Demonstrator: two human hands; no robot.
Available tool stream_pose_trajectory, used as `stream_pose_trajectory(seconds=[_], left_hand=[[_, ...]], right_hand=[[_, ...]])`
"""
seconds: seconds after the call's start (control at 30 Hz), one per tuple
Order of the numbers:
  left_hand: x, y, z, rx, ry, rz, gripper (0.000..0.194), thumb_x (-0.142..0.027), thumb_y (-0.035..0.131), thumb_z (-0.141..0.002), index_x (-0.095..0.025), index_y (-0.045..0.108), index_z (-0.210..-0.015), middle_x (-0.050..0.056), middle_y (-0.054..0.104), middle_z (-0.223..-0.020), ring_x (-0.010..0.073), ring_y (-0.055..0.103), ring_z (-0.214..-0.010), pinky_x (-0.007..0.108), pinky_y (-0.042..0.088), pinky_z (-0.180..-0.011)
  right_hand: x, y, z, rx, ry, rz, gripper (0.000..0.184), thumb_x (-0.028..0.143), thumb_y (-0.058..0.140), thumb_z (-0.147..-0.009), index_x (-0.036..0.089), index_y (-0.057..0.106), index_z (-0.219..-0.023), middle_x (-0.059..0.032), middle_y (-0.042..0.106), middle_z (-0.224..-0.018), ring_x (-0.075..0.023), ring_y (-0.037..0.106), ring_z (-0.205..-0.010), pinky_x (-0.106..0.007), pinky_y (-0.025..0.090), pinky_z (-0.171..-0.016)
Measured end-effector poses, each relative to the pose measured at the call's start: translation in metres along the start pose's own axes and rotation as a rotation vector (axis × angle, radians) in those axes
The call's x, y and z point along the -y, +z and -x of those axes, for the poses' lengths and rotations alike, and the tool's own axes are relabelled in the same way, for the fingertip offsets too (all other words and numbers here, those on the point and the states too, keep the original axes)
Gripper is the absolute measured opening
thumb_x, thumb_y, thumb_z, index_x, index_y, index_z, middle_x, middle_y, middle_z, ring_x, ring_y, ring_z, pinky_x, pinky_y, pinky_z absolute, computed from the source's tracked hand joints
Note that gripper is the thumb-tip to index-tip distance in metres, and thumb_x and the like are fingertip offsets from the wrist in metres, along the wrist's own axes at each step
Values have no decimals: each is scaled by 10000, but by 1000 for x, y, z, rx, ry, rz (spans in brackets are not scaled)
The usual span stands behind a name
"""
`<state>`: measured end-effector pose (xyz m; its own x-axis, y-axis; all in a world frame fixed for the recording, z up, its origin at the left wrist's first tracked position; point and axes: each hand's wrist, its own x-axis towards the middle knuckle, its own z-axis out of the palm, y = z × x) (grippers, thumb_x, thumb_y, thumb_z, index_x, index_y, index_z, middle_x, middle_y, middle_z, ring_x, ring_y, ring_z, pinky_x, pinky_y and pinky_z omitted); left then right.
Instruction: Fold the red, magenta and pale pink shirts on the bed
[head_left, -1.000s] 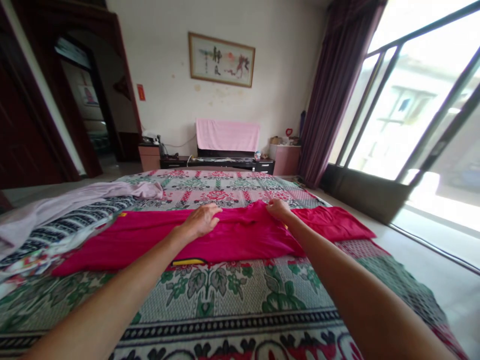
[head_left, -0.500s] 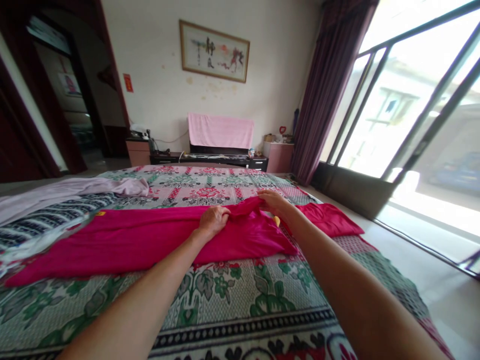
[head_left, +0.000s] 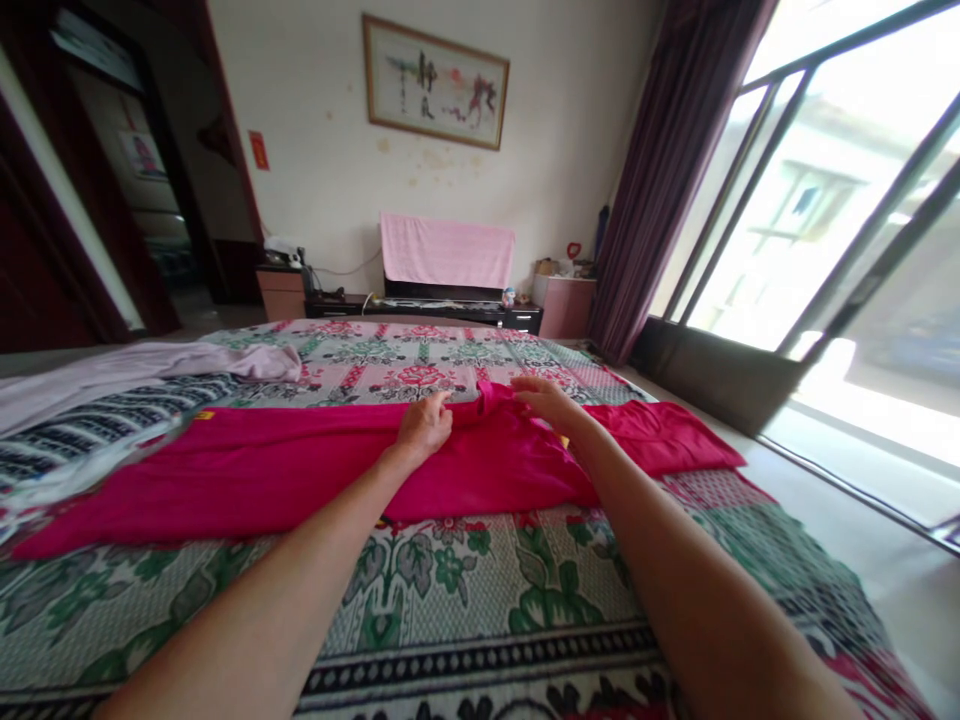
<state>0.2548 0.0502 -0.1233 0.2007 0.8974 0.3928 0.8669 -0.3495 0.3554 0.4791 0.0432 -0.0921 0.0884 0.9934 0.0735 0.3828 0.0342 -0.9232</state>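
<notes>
A long magenta garment lies folded lengthwise across the bed, with a small yellow tag at its far left edge. My left hand is closed at its upper edge near the middle, with the fabric at its fingers. To the right, my right hand has its bent fingers on a raised, bunched part of the same garment; its thumb is mostly hidden. Beyond my right wrist lies a folded red garment. A bit of yellow shows beside that wrist.
A patterned blanket covers the bed. At the left lie a pale pink garment and a black-and-white patterned cloth. Past the bed stands a low black cabinet. Glass doors and a purple curtain are on the right.
The bunched fabric between my hands has shifted a little left and stands up more. My left hand has turned and lifted slightly; my right fingers remain at the fabric. The view has tilted slightly.
</notes>
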Motion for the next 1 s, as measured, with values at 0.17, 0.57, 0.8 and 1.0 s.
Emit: stream_pose_trajectory(seconds=[0.17, 0.57, 0.8, 1.0], left_hand=[[-10, -21, 7, -32, 77, -67, 268, -268, 500, -847, -205, 727, -975, 68, 730, -983, 195, 666, -926, 264, 488, -819], [-10, -18, 13, 286, 114, -14, 263, -333, 543, -769, -214, 774, -817, 52, 753, -816, 172, 664, -751, 241, 433, -658], [-13, -27, 10, 310, 70, -32, 292, -239, 494, -741, -159, 767, -807, 64, 739, -783, 165, 645, -730, 224, 384, -588], [-14, -41, 10, 387, 38, -7, 245, -192, 508, -698, -142, 743, -742, 36, 700, -686, 150, 617, -677, 205, 366, -554]], right_hand=[[5, -26, 7, 106, 38, 560, 111, 158, 606, -745, 133, 713, -734, -4, 617, -587, -90, 537, -523, -173, 393, -469], [21, -32, 18, 407, -3, 735, 234, 347, 659, -803, 196, 756, -952, -27, 712, -751, -132, 608, -665, -219, 456, -609], [12, -28, 12, 333, -110, 690, 256, 62, 582, -682, 165, 736, -859, 9, 697, -751, -102, 572, -647, -186, 426, -589], [9, -23, 9, 279, -156, 617, 310, 41, 510, -629, 140, 705, -848, 28, 631, -671, -82, 505, -587, -171, 383, -526]])
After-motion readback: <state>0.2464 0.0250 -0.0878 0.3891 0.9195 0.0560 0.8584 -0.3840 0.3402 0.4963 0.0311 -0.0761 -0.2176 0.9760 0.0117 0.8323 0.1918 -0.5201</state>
